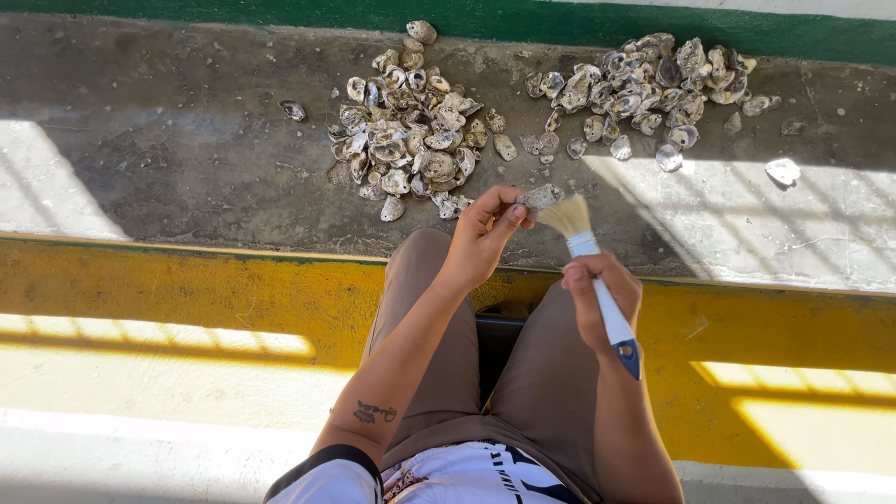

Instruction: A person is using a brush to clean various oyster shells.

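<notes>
While the left hand (485, 238) is pinching a single oyster shell (539, 196) at its fingertips above the knees, the right hand (602, 294) is gripping a paintbrush (597, 280) by its white handle, bristles touching the shell's edge; for a clean result, the shell is best kept steady and tilted toward the bristles, strokes running outward; counting what is lying on the grey concrete ledge (168, 159): two heaps of shells, a left heap (411, 131) and a right heap (644, 89), each too dense to count singly; a few strays are lying apart; one brush, one shell in hand.
</notes>
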